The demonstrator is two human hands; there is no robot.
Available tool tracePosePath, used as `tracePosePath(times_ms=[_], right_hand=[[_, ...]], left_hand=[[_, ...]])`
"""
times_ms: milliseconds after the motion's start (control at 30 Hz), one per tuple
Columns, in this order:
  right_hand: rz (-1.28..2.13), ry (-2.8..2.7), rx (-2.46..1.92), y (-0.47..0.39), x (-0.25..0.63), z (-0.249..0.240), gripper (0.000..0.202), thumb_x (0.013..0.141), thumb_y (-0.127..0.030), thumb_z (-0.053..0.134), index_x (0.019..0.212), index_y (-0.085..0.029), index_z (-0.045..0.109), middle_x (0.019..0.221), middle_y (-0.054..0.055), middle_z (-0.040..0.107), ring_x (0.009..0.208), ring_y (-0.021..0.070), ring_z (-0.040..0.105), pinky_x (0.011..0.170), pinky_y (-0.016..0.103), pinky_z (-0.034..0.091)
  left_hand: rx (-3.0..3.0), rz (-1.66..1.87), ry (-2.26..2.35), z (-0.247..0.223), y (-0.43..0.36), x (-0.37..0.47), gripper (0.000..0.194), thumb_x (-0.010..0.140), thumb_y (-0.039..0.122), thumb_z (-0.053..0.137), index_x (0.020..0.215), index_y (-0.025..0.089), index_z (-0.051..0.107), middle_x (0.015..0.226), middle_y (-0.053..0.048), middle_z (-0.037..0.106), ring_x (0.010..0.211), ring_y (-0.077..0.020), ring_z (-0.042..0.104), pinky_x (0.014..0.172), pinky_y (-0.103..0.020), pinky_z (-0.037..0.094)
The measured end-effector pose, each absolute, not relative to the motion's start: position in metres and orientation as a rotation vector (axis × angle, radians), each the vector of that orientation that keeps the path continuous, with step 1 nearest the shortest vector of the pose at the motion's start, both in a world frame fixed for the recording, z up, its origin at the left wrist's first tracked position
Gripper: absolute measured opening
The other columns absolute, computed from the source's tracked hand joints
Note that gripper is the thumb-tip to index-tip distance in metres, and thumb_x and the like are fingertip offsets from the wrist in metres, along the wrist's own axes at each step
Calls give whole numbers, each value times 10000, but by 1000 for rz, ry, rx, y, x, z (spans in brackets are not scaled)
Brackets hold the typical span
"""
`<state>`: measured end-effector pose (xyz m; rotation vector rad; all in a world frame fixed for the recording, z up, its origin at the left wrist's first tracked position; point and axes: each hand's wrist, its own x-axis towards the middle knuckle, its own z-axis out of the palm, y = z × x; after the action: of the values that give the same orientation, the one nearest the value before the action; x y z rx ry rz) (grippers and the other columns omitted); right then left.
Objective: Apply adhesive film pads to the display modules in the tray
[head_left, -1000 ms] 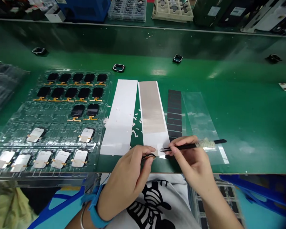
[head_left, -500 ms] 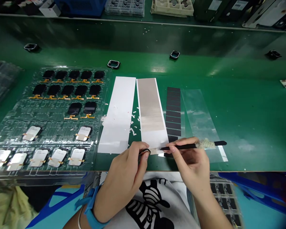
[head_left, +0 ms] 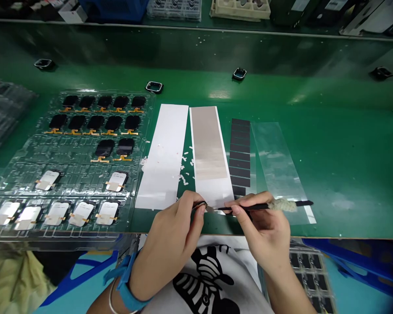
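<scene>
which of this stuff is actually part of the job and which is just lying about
Likely part of the job:
- tweezers in the right hand
- small dark part in the left hand
- beige-coated sheet
- tray of parts
- perhaps the dark strips

Apparently just lying about:
- scattered watch-like frames
- white scraps
- blue box at the back

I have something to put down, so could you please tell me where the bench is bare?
The widest bare patch of green bench is right of the clear film; a smaller one lies between the black strip and the watch frame behind it. Around the left hand and right hand, and over the plastic tray, it is crowded.
</scene>
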<state>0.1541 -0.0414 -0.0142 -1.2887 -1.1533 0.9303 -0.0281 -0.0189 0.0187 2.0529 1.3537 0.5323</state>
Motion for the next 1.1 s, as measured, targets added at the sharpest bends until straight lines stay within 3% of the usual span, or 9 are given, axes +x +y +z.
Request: tracePosePath(times_ms=[233,400,500,600,933,1100], right_hand=[[819,-946,-1332,-37,152,-9,93,856,-152,685,860,-219,621,854,-12,598,763,143,738,668,229,636],[764,-1030,-1425,-37,152,-14,96,854,-172,692,902,-221,625,860,1,639,714,118,712,655,224,616],[724,-1068,-1460,-37,152,-16,70,860,-173,684,890,-218,640,884,2,624,727,115,710,644,217,609],[693,-1077,-1469,-37,151,-16,63,861,-169,682,887,-217,650,888,-2,606,751,116,712,662,218,611],[1000,-1025,-1290,-34,156,-9,78,868,-208,680,850,-213,605,825,-6,613,729,149,728,645,266,661],[890,-923,-1324,-36,156,-8,105,855,-195,698,857,-222,597,825,-6,643,709,137,735,665,233,651]], left_hand=[[1840,672,1431,16,-11,-26,52,1017,286,424,1010,247,458,775,11,649,726,-185,688,531,-260,437],[1837,821,1358,19,-17,-29,112,1005,212,451,1102,255,486,936,-19,666,883,-167,679,665,-264,502],[1933,709,1270,18,-19,-29,169,1002,173,444,1142,250,501,1049,-33,663,989,-173,641,802,-298,516],[2055,595,1216,15,-19,-28,202,1003,160,433,1179,232,502,1080,-53,646,1040,-207,597,828,-341,507],[2393,492,1133,16,-11,-26,143,986,119,422,1088,155,516,961,-75,658,890,-237,574,723,-387,439],[2293,514,1160,16,-10,-26,140,985,131,422,1081,172,516,955,-71,655,856,-227,579,718,-383,438]])
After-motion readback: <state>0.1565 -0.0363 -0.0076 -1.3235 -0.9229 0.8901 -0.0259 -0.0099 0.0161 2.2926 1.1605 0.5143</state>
